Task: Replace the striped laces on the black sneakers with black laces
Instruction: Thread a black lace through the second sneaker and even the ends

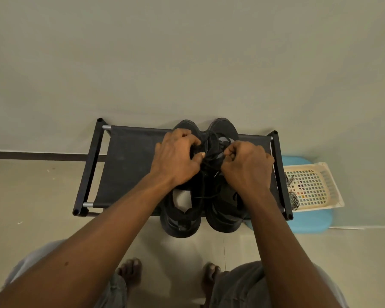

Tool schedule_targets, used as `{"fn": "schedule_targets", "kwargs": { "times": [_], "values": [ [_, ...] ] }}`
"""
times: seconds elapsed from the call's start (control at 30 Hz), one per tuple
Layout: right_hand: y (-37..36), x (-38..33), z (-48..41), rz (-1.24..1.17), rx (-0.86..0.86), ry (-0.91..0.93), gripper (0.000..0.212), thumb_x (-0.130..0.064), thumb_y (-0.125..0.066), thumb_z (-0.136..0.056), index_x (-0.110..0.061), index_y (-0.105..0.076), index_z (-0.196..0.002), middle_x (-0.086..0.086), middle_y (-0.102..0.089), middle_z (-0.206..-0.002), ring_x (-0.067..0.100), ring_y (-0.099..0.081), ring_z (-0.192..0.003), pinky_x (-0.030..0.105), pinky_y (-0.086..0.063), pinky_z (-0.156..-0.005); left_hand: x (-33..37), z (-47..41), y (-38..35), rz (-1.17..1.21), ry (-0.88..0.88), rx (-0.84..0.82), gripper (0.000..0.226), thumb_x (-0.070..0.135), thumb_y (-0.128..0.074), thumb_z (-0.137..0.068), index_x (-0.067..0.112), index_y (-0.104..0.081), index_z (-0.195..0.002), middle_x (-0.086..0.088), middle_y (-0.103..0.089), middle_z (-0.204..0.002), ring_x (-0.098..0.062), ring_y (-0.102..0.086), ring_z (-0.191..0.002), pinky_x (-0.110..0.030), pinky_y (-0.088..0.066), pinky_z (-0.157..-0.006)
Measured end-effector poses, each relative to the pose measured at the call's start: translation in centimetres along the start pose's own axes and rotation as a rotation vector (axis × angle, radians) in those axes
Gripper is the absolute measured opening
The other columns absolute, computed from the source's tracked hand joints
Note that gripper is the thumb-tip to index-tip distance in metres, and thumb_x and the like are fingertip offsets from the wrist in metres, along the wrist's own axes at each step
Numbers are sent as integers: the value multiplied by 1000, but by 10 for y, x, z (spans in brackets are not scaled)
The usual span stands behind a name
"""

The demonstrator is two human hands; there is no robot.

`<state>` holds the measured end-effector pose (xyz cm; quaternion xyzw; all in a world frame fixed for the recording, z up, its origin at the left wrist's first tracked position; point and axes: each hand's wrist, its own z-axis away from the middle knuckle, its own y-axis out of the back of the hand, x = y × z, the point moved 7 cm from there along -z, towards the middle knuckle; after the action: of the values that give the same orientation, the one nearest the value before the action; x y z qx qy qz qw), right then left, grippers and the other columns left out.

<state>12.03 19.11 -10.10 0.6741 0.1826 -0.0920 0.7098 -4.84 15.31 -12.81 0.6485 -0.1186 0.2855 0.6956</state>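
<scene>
Two black sneakers stand side by side on a black shoe rack (129, 165), toes toward the wall: the left sneaker (180, 221) and the right sneaker (225, 210). A black lace (211, 152) runs loosely over the right sneaker's tongue. My left hand (178, 156) pinches a strand of that lace between thumb and fingers. My right hand (247, 163) is curled round another strand of the same lace. The striped laces (295, 200) lie in a cream basket at the right.
The cream plastic basket (313, 187) sits on a blue stool (309, 221) right of the rack. The wall is just behind the rack. My bare feet (131, 272) stand on the tiled floor in front.
</scene>
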Motion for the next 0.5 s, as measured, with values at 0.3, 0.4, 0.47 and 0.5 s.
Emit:
{"fn": "schedule_targets", "kwargs": {
  "times": [0.3, 0.4, 0.47, 0.5],
  "values": [
    [1, 5, 1, -6, -49, -28, 13, -19, -56, -89, -22, -69, -91, -1, -68, -92, 26, -58, -97, 42, -48, -86, 11, -7, -4, -177, 6, -58, 10, 33, -72, -89, 33, -77, -98, 4, -48, -151, -24, -37, -142, -52, -37, -107],
    [0, 6, 0, 13, -46, -34, 14, -20, -56, -91, -21, -69, -92, 1, -68, -93, 28, -60, -96, 42, -51, -84, 4, -13, 0, 195, 4, 23, 14, 31, -73, -87, 30, -71, -74, 16, -72, -105, -10, -63, -109, -44, -53, -99],
    [-1, 8, -2, 43, -53, -40, 16, -21, -55, -93, -20, -70, -96, 4, -66, -99, 30, -59, -100, 41, -48, -82, -3, -18, 5, 622, 82, 34, 19, 29, -73, -87, 20, -71, -71, 9, -75, -86, -8, -70, -89, -41, -59, -92],
    [-2, 9, -3, 64, -59, -44, 16, -22, -56, -94, -21, -71, -100, 5, -64, -105, 30, -57, -104, 41, -46, -83, -4, -20, 11, 806, 109, 45, 21, 26, -73, -90, 15, -71, -72, 2, -75, -85, -12, -70, -86, -38, -59, -90]
  ]
}}
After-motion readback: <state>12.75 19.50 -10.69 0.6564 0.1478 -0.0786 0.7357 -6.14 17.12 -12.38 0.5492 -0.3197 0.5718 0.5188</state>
